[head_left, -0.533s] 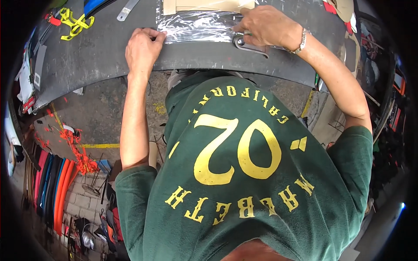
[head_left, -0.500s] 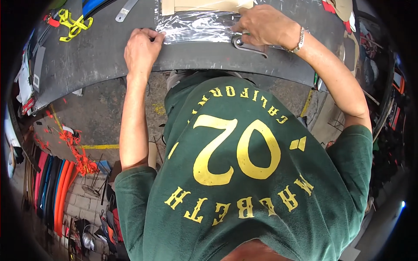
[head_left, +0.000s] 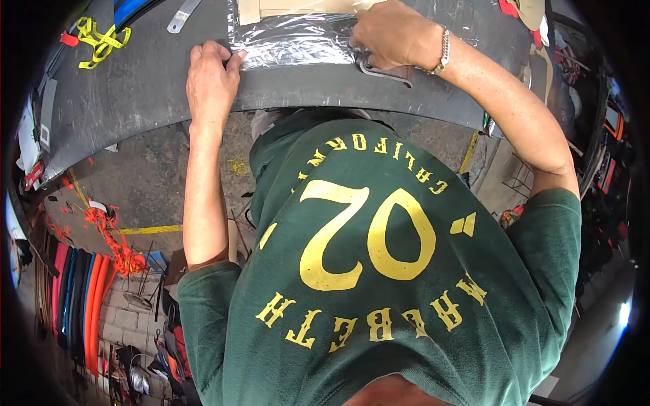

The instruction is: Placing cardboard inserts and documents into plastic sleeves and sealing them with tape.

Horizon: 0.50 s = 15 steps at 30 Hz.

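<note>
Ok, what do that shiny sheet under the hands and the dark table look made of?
The shiny sheet looks like clear plastic film or foil: crinkled, with bright glare streaks. Which of the two, the view leaves open. The left hand presses its corner and the right hand its other end. The dark table looks like matte grey board or sheet metal, scuffed and dull.

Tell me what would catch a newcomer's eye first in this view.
Filling the lower middle is the person's dark green shirt with large yellow print. Above it, at the near edge of a dark grey worktable, both hands press on a shiny sheet of clear plastic film: the left hand at its left corner, the right hand, with a metal bracelet, on its right side. Bright orange and red hoses stand out at lower left.
</note>
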Motion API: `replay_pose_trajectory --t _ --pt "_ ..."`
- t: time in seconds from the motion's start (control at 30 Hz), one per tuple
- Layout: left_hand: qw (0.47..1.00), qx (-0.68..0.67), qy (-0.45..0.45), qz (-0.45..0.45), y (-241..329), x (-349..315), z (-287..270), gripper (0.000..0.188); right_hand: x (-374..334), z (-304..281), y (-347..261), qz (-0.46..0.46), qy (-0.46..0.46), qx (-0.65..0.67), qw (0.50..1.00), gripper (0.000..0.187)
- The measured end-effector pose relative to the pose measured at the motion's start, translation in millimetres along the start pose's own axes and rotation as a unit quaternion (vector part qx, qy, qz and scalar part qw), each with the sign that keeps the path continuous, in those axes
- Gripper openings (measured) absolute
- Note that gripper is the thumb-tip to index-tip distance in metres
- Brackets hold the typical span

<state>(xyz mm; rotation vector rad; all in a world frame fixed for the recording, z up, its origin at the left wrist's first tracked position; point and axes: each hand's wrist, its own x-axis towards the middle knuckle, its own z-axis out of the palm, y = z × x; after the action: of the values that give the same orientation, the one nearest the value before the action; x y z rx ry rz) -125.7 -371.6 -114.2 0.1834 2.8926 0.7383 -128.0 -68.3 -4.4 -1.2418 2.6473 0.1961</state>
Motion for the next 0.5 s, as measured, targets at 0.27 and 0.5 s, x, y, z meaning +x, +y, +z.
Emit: replay_pose_trajectory --t 0.27,0.5 --pt "0.973 0.117 0.094 0.174 73.7 -19.2 5.8 0.035 26.4 10.0 1.5 0.048 -0.246 0.054 0.967 0.019" --pt "0.954 0.121 0.000 0.275 75.0 -35.0 79.8 0.057 31.0 36.5 12.9 0.048 -0.270 0.079 0.958 0.020"
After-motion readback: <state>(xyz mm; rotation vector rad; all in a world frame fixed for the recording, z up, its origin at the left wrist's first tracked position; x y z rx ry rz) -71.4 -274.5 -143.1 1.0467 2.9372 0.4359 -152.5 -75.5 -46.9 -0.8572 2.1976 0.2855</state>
